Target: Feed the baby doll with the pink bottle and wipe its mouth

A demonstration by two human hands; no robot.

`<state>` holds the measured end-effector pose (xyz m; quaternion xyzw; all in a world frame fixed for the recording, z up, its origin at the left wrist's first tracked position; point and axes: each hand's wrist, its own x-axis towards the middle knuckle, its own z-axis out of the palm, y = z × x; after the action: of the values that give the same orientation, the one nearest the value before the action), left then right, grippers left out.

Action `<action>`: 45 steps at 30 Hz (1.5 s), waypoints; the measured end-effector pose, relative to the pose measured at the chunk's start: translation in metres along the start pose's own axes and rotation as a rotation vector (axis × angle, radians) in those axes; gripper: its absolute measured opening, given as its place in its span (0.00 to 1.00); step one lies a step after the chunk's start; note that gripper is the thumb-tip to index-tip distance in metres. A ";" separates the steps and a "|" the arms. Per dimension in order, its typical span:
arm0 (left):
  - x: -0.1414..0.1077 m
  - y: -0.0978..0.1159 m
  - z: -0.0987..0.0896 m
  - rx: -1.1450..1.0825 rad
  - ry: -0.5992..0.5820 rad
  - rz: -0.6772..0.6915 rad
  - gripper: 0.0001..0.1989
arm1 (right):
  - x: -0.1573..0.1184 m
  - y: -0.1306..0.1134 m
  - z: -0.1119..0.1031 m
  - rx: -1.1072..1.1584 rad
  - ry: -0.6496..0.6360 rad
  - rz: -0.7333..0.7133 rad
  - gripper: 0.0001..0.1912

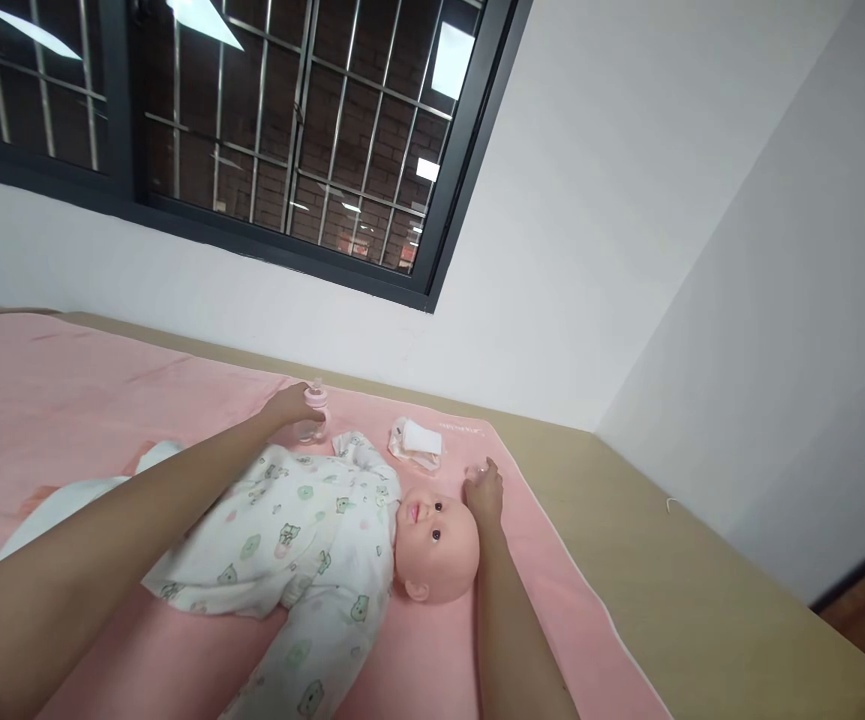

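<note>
The step in hand looks to be handling the baby bottle [316, 400] and a small clear piece [480, 471], perhaps its cap. The left hand [293, 408] is wrapped around the bottle, which is close to upright at the far edge of the pink blanket [544, 600], just beyond the doll [274, 530]. The right hand [486, 492] pinches the clear piece beside the doll's head; its fingers partly hide it. The doll lies face up between the two forearms, and a small white packet [418, 442] rests between the hands. The next move seems to call for a steady hold on the bottle, with the left forearm, stretched over the doll, kept clear of its body.
</note>
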<state>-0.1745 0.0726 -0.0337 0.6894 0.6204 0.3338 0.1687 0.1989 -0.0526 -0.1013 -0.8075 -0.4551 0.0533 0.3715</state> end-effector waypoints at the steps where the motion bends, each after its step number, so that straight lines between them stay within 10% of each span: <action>1: 0.000 0.000 0.000 -0.020 0.007 -0.015 0.27 | 0.000 0.001 0.000 0.015 -0.005 0.000 0.35; 12: -0.021 0.044 -0.022 -0.349 0.003 0.048 0.23 | 0.004 -0.006 -0.019 0.517 0.123 0.074 0.36; 22: -0.095 0.100 -0.027 -0.589 -0.140 0.329 0.45 | -0.040 -0.121 -0.069 1.140 -0.248 -0.274 0.41; 34: -0.127 0.108 -0.024 -0.664 -0.316 0.387 0.39 | -0.090 -0.169 -0.074 0.974 -0.250 -0.571 0.36; 45: -0.122 0.105 -0.039 -0.793 -0.392 0.387 0.43 | -0.098 -0.169 -0.087 0.793 -0.575 -0.741 0.35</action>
<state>-0.1238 -0.0707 0.0320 0.7247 0.2620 0.4335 0.4671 0.0612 -0.1243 0.0461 -0.3491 -0.7329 0.3017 0.5000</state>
